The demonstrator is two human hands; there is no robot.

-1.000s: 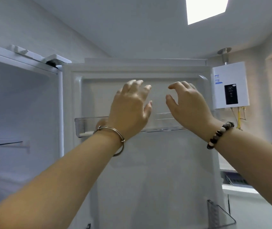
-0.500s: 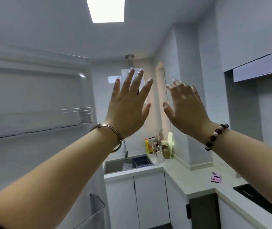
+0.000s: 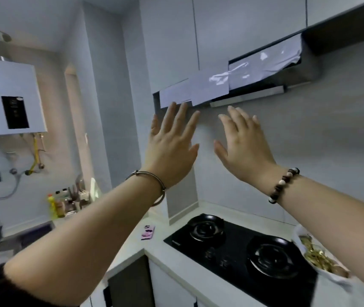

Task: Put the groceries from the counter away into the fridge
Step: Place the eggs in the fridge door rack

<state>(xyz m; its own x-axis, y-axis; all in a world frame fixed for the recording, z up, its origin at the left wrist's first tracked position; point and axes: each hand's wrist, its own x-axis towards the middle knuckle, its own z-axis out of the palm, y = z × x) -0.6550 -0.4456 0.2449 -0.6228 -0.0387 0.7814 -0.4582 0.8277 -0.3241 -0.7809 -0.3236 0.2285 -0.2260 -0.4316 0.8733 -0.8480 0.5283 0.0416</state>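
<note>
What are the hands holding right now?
Nothing. The left hand and the right hand are both empty, with fingers straight and spread, raised in the air above the gas hob.

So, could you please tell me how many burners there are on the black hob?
2. The left burner sits farther back on the hob; the right burner lies nearer. A bag covers the hob's right edge, so another could be hidden.
</note>
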